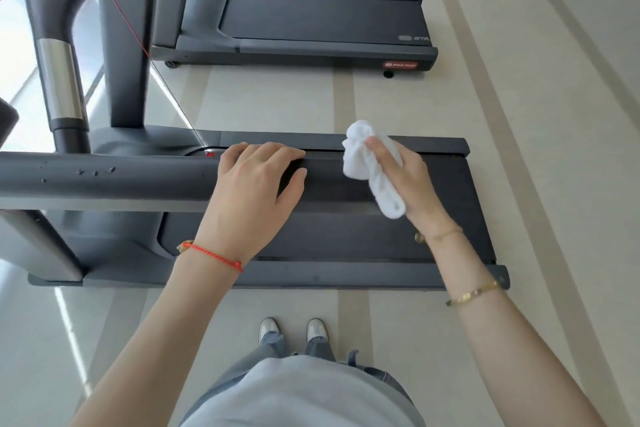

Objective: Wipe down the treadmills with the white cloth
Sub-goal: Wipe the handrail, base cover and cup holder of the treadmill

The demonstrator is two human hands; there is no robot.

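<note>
The near treadmill (346, 236) lies across the view, its dark belt running left to right. Its grey handrail (121, 177) comes in from the left at hand height. My left hand (252, 191) rests on the end of that handrail, fingers curled over its top. My right hand (405, 180) holds the bunched white cloth (367, 163) just past the handrail's end, above the belt. Whether the cloth touches the handrail end I cannot tell. A second treadmill (311, 28) stands farther away, parallel to the first.
The near treadmill's upright post and console (62, 45) rise at the left, with a red safety cord (138, 42) running down to the deck. Pale tiled floor (519, 114) lies between and to the right of the machines. My feet (294, 329) stand beside the near deck.
</note>
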